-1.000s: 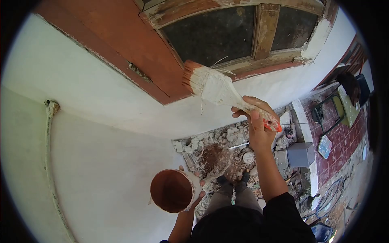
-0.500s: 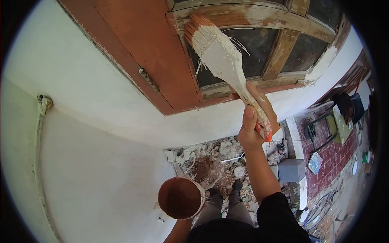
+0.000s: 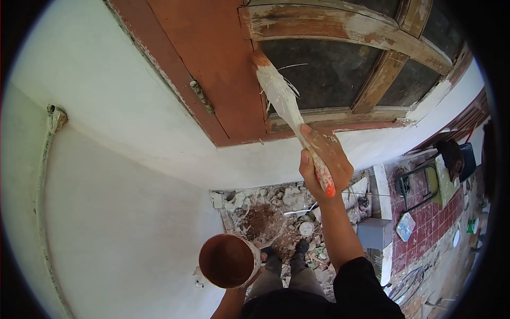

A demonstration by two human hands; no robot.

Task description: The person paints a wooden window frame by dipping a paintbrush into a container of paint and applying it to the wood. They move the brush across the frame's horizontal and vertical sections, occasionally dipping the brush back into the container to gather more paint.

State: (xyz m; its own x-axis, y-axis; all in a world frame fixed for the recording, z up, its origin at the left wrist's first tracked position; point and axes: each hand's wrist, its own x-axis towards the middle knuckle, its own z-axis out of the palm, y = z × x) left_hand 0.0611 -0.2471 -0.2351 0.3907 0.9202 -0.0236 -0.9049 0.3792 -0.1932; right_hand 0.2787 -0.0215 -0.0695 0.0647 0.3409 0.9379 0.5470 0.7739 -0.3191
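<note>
My right hand (image 3: pixel 327 159) is closed round the speckled handle of a paintbrush (image 3: pixel 281 95). Its white-crusted ferrule leads up to bristles tipped with reddish-brown paint, which meet the inner edge of the brown-painted frame (image 3: pixel 207 48) beside the dark glass. Low in the view, my left hand (image 3: pixel 254 277) grips a paint pot (image 3: pixel 229 261) from its side and underneath. The pot's mouth faces up, and brown paint coats its inside. A weathered wooden window sash (image 3: pixel 319 24) with patchy bare wood runs along the top.
A metal hinge (image 3: pixel 202 97) sits on the frame. White wall (image 3: pixel 122 175) spreads to the left, with a pipe (image 3: pixel 42 186) down it. Rubble (image 3: pixel 287 199) covers the ground round my feet. To the right stand a grey box (image 3: pixel 374 234) and a chair (image 3: pixel 425 181) on red tiles.
The brush has turned more edge-on, its bristles now against the frame edge; my right hand has rotated with it. The pot appears slightly further left. The whole view has shifted a little.
</note>
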